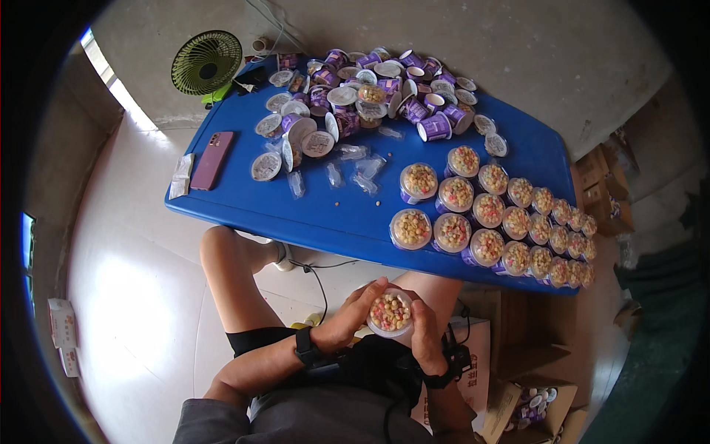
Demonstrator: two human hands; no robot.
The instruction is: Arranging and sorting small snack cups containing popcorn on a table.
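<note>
Between my two hands, over my lap, is a clear-topped cup [390, 314] with small yellow and pink pieces showing through its lid. My left hand [355, 309] wraps one side of it, thumb along the rim. On the other side my right hand [427, 333] grips it. On the blue table [249, 205] in front stand rows of similar filled cups [489, 211] at the right. Farther back lies a heap of purple paper cups [435, 126] mixed with white round lids [318, 143]. Several clear plastic packets [366, 180] lie loose before the heap.
A pink phone [213, 161] and a white packet [182, 176] lie at the table's left end. Beyond them a green fan [207, 62] is by the wall. Below right, an open cardboard box [499, 413] holds purple cups. A black cable [321, 288] trails on the floor.
</note>
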